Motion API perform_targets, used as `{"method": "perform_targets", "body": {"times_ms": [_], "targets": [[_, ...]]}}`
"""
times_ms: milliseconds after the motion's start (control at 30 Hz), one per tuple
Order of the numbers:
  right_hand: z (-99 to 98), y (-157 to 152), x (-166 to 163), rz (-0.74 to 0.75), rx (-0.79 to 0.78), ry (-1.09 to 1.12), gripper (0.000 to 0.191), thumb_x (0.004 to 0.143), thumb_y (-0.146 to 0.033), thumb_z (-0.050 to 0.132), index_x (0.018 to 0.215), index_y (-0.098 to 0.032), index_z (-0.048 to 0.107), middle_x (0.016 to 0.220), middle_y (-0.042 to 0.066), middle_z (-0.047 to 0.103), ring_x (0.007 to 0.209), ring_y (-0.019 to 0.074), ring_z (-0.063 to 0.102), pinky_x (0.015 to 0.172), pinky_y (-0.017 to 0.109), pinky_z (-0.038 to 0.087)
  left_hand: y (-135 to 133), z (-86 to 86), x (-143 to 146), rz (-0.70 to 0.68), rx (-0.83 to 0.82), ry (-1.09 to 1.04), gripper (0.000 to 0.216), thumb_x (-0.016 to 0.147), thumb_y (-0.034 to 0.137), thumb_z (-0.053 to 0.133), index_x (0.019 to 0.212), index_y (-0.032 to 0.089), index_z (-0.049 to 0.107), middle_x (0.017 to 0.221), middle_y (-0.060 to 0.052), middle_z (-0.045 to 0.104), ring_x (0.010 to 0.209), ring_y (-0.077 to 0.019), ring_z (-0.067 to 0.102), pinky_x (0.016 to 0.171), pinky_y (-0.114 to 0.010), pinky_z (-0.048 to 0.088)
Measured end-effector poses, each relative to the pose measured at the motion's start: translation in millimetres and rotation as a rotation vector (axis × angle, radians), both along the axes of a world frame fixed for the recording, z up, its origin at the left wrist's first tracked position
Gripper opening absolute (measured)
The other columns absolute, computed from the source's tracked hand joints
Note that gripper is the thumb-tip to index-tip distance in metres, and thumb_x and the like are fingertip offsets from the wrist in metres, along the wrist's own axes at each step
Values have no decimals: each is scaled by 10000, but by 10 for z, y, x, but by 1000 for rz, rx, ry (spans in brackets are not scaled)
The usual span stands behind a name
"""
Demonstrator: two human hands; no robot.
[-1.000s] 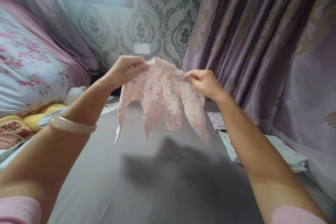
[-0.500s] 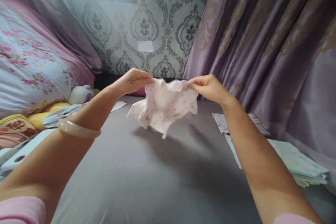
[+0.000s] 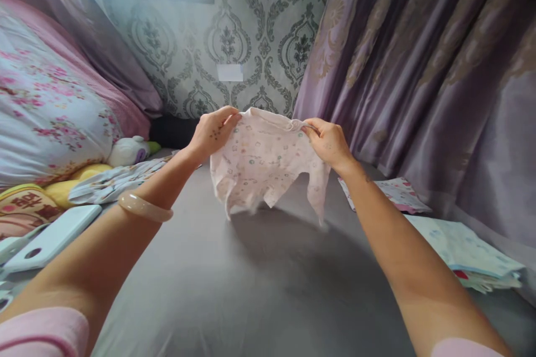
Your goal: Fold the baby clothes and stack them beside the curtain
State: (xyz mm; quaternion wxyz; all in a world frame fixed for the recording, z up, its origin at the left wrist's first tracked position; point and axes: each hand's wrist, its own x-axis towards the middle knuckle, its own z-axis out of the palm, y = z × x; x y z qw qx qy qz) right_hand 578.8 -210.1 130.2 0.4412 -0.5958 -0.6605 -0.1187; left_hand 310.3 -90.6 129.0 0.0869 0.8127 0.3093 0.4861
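Observation:
A small pale pink baby top (image 3: pixel 263 156) with a scattered print hangs in the air in front of me, neckline upward. My left hand (image 3: pixel 215 129) pinches its upper left corner, and my right hand (image 3: pixel 329 142) grips the upper right corner near the neckline. Both hands are closed on the cloth, with the top stretched between them. Its lower edge and a sleeve dangle above the grey bed sheet (image 3: pixel 251 284), casting a shadow there.
Folded cloths lie to the right: a pink-patterned one (image 3: pixel 404 194) and a pale stack (image 3: pixel 473 245). On the left are a floral pillow or quilt (image 3: pixel 54 100), a plush toy (image 3: pixel 129 150), crumpled cloth (image 3: pixel 113 181) and a white device (image 3: pixel 54 237). Purple curtains (image 3: pixel 402 67) hang at right.
The top was bunched and swung up, blurred; now it hangs down more spread out, its print visible. Both hands still hold it, and a sleeve now dangles on the right.

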Motion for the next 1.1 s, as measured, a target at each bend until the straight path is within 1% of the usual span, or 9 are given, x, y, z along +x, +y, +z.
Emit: {"method": "perform_targets", "body": {"times_ms": [100,267,433,500,600,733,867,967,1100], "targets": [[86,-244,-1,74,-79,11,366,907,-522,583,996,-215,762,749,27,692,708,179,609,654,300,415,-159,143,-197,-76,52,102,316,877,453,561,922,190,730,734,-18,654,679,-137,557,602,-228,413],[309,-573,9,427,-503,126,411,776,-588,709,933,-215,780,764,29,718,699,171,632,637,295,463,-331,357,-509,-360,-310,321,384,862,533,580,965,207,754,753,-34,691,662,-170,611,549,-246,454],[272,-397,-57,284,-404,131,326,779,-529,718,874,-225,789,804,23,744,798,193,662,682,283,484,-226,254,-350,-51,-92,323,365,836,519,599,907,206,774,813,-50,712,800,-211,647,617,-260,492],[242,-354,-61,384,-509,117,348,742,-534,744,870,-214,790,793,18,746,775,190,665,668,278,490,-177,190,-314,-165,-143,262,379,831,536,599,887,206,778,811,-55,716,813,-221,658,650,-287,518],[231,-347,-33,523,-665,115,381,663,-550,795,815,-200,789,727,11,734,691,177,657,619,275,494,-115,122,-340,-454,-369,245,386,787,564,646,817,204,780,733,-68,706,715,-220,654,624,-336,539],[232,-314,-18,406,-473,204,380,704,-572,760,766,-198,780,679,7,715,643,163,636,577,268,482,-85,84,-304,-393,-425,187,381,716,563,721,801,196,777,664,-37,680,676,-191,640,628,-312,535],[194,-215,-6,482,-526,233,451,655,-603,787,821,-183,778,738,24,733,692,181,654,600,277,501,-95,60,-190,-396,-484,-35,464,737,630,688,863,187,746,669,-34,668,677,-179,645,619,-292,526],[126,-97,11,399,-390,324,496,681,-662,742,811,-184,766,724,34,726,672,182,648,581,282,497,-35,-16,-106,-358,-541,-90,462,720,624,711,833,176,706,648,-16,639,609,-152,609,568,-263,498],[66,2,-12,406,-339,316,493,723,-659,714,874,-193,762,802,51,739,748,204,666,650,312,521,51,-123,20,-292,-500,-180,376,800,567,637,838,193,646,631,11,591,533,-117,534,490,-226,429]]}}
